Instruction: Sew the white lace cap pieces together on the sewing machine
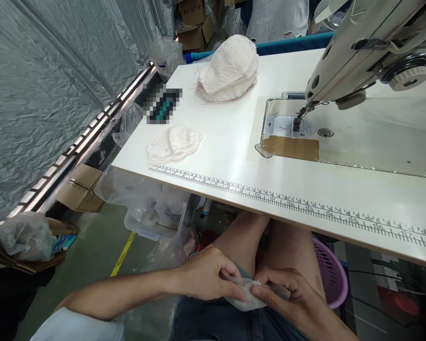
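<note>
Over my lap, my left hand (213, 277) and my right hand (293, 291) pinch a small white piece of fabric (246, 299) between thumbs and fingers. The fabric looks thin and partly see-through, with a rough upper edge where the thumbs meet. Part of it is covered by my fingers. On the sewing table above lies a white lace piece (173, 144) with a scalloped edge, near the left end of the printed ruler. Farther back rests a stack of cream fabric pieces (229, 68) with frayed edges and loose threads.
A sewing machine (362, 57) stands on the right of the white table (227, 147), whose front edge runs above my knees. Below it are a clear plastic bin (152, 227) on the left and a purple basket (335, 279) on the right. Cardboard boxes (80, 187) sit on the floor.
</note>
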